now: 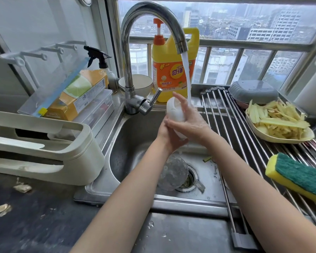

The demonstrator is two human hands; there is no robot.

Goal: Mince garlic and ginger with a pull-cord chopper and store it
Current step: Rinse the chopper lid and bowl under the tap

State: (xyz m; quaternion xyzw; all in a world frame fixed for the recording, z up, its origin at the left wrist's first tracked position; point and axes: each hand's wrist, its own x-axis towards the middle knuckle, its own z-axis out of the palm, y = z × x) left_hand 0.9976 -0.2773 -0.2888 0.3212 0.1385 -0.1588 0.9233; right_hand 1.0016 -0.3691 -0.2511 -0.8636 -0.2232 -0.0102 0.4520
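Rinsing under the tap (153, 33): left hand (167, 133) and right hand (190, 121) both wrap a white chopper lid (174, 111) over the sink (131, 136). Soapy grip; lid could slip onto the clear bowl (172, 173) below.

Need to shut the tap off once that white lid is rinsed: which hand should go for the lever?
Left hand, probably: it sits nearer the tap lever, while the right hand wraps the white lid under the stream.
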